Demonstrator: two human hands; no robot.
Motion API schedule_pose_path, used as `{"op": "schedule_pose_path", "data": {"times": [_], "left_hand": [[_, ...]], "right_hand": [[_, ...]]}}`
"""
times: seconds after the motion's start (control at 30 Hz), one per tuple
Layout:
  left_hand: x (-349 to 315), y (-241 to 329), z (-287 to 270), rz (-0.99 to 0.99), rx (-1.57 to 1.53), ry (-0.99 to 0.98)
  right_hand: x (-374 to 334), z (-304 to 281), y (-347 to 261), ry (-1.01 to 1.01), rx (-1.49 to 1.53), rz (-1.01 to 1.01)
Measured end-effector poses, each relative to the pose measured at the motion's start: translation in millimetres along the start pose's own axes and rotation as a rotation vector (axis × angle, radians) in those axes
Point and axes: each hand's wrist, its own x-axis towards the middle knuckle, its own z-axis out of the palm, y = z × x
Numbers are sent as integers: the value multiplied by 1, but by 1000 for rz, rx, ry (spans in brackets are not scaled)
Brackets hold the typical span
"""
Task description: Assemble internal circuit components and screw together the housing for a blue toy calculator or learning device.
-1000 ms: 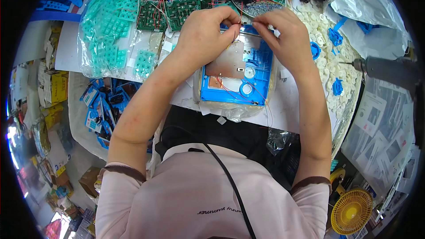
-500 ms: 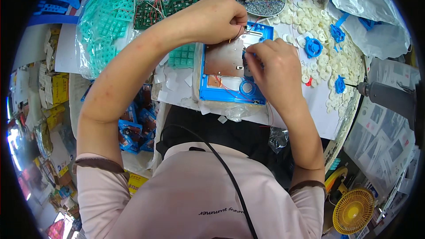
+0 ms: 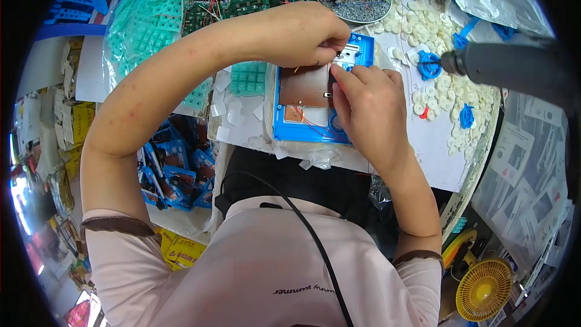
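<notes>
Blue case (image 3: pixel 302 127) open on the worktop (image 3: pixel 430 145), brown board (image 3: pixel 305 85) inside. Left hand (image 3: pixel 302 36) pinching at the case's top edge; right hand (image 3: pixel 369 109) pressing its right side. Green keypad (image 3: pixel 248 79) just left of the case, white discs (image 3: pixel 436 91) to its right.

The casing (image 3: pixel 315 106) lay on the tabletop (image 3: pixel 436 151), under both hands. Keypad sheets (image 3: pixel 142 21) lay to its left. Loose round discs (image 3: pixel 436 79) lay to its right.

Single head-worn fisheye view, looking steeply down from close above the counter (image 3: pixel 423 145); own forearms enter from lower edge; rim bends straight lines.
</notes>
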Motion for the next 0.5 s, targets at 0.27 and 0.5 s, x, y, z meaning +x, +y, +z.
{"op": "schedule_pose_path", "data": {"times": [0.27,0.5], "left_hand": [[-10,4,11,-89,-92,179],[-13,3,9,-181,-217,149]], "right_hand": [[-5,5,-4,90,116,128],[-4,10,-5,95,63,-3]]}}
